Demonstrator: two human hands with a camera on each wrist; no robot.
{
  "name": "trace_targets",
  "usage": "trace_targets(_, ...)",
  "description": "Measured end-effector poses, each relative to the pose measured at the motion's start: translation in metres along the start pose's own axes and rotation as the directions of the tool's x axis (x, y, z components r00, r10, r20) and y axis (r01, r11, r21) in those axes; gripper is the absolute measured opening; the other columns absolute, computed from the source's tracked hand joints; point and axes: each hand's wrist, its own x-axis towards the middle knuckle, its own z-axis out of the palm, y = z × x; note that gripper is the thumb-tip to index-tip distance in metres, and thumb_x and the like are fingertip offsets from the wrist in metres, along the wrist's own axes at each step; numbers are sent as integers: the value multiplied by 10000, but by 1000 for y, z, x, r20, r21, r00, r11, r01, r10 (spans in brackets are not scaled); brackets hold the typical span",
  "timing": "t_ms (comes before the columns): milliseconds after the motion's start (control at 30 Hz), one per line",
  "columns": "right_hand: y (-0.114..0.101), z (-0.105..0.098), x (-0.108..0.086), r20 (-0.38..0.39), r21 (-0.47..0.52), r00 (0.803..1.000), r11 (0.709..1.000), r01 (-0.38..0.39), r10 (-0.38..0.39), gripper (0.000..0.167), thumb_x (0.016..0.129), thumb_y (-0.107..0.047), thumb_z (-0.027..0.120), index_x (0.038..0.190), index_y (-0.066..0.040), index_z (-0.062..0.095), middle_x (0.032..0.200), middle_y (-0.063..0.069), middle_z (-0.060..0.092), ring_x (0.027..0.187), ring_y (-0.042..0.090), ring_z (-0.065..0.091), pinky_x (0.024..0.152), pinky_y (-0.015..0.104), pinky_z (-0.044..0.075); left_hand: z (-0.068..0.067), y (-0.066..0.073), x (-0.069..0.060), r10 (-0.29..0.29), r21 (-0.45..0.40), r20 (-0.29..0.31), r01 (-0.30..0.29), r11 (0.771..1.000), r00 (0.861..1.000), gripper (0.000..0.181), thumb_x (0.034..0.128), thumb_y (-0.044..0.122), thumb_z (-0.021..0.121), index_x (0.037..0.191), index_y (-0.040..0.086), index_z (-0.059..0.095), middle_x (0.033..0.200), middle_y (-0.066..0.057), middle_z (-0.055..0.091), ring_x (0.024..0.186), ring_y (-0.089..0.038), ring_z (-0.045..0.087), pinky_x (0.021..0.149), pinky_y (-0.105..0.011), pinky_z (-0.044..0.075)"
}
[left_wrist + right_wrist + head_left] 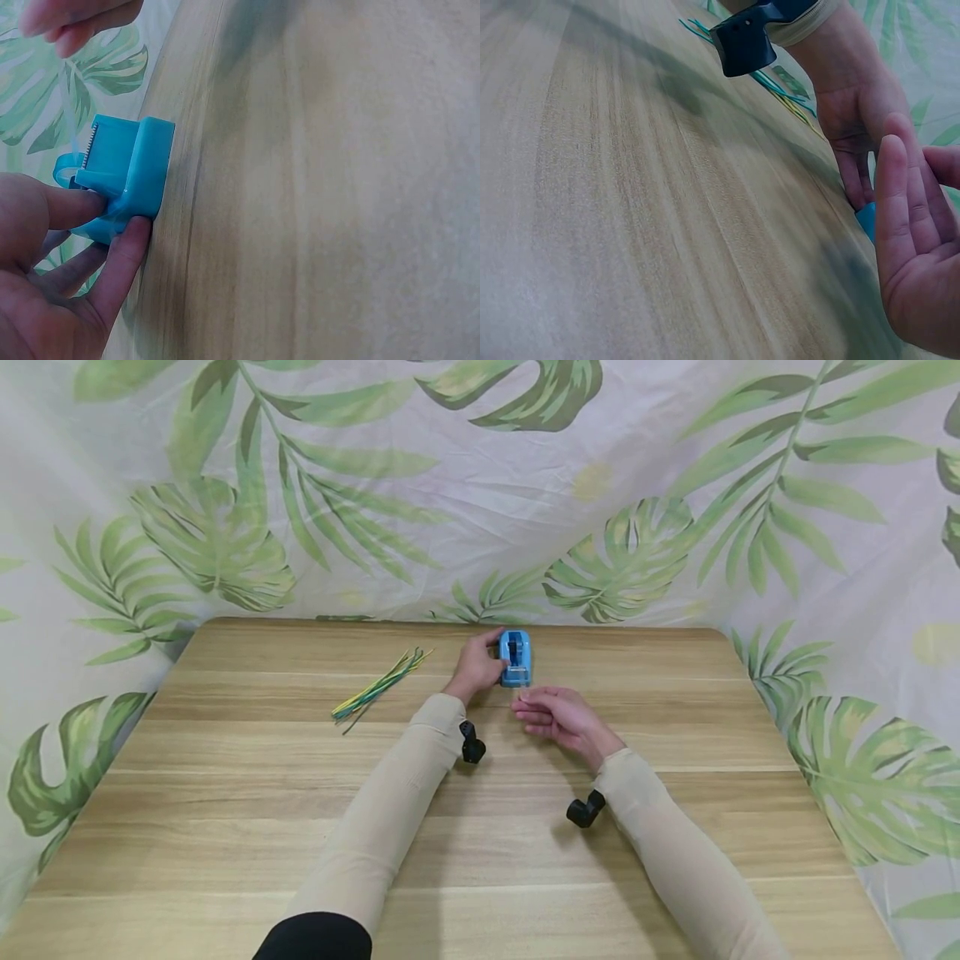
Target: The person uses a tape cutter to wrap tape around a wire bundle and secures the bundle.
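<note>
A small blue tape dispenser [525, 653] with a serrated cutting edge stands near the table's far edge. My left hand [476, 668] grips it from the left side; in the left wrist view, thumb and fingers press on its blue body [150, 169]. From the dispenser a translucent strip of tape [66, 101] runs to my right hand [564, 718]. Thumb and index finger of that hand pinch the strip's end just in front of the dispenser, while the other fingers extend loosely. The right wrist view shows only a bit of the dispenser [866, 218], mostly hidden behind the right fingers.
A loose bundle of green and yellow twist ties [381, 687] lies on the wooden table [517, 877], left of my left hand. Behind the table hangs a leaf-patterned cloth [480, 510]. Each wrist wears a black camera mount [585, 810].
</note>
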Motion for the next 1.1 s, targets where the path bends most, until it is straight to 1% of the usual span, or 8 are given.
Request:
trace_targets(67,0,-1,0,8,-1,1000,1000,2,-2,363,1030,-106,580,1329,87,510,945,65,754,865,154,727,726,286,591,0,0,0,-1,0,1,1,1000,1000,657,901,-48,682,1506,91,465,1495,-125,492,1407,-268,390,1099,-384,400)
trace_targets(133,1,-1,0,14,0,1000,1000,4,-4,386,1032,-101,574,1348,100,484,938,61,755,849,146,727,726,285,590,0,1,0,-1,1,2,1,1000,1000,651,907,-43,680,1506,92,464,1499,-122,488,1414,-267,381,1112,-388,384)
trace_targets(300,1,-1,-1,22,8,1000,1000,8,-8,341,1031,-88,571,1312,91,505,925,55,756,830,140,728,724,286,590,0,1,1,5,10,2,-5,1000,1000,645,911,-38,680,1506,85,462,1501,-123,486,1421,-270,373,1131,-392,360)
trace_targets(400,1,-1,-2,24,11,1000,1000,7,-8,315,1032,-85,565,1294,83,515,920,54,757,824,139,728,723,288,591,0,0,1,12,12,1,-12,1000,1000,650,907,-43,681,1506,81,461,1498,-127,488,1419,-270,375,1124,-389,369)
trace_targets(633,1,0,-4,27,9,1000,1000,9,-9,331,1032,-73,560,1313,92,499,925,58,755,804,132,726,714,285,591,1,0,1,6,7,2,-6,1000,1000,660,903,-47,684,1509,89,460,1497,-124,490,1418,-264,374,1111,-382,381)
trace_targets(867,2,0,-7,27,5,1000,1000,5,-5,349,1030,-69,559,1316,115,481,925,70,752,800,136,727,698,282,591,1,-1,2,5,12,1,-5,1000,1000,659,903,-46,683,1508,90,462,1498,-121,491,1422,-264,370,1132,-385,356)
trace_targets(1000,3,1,-8,31,-2,1000,1000,3,-3,334,1032,-70,556,1304,112,485,924,67,751,798,133,726,697,282,591,1,-1,2,7,19,-3,-7,1000,1000,656,901,-43,689,1504,87,467,1492,-121,497,1419,-269,377,1144,-387,338)
trace_targets(1100,4,2,-9,34,-6,999,1000,2,-1,289,1030,-71,561,1265,91,518,924,64,751,802,133,726,703,284,591,0,0,0,4,14,-4,-4,1000,1000,657,899,-46,691,1503,87,470,1487,-124,502,1417,-272,380,1146,-392,334)
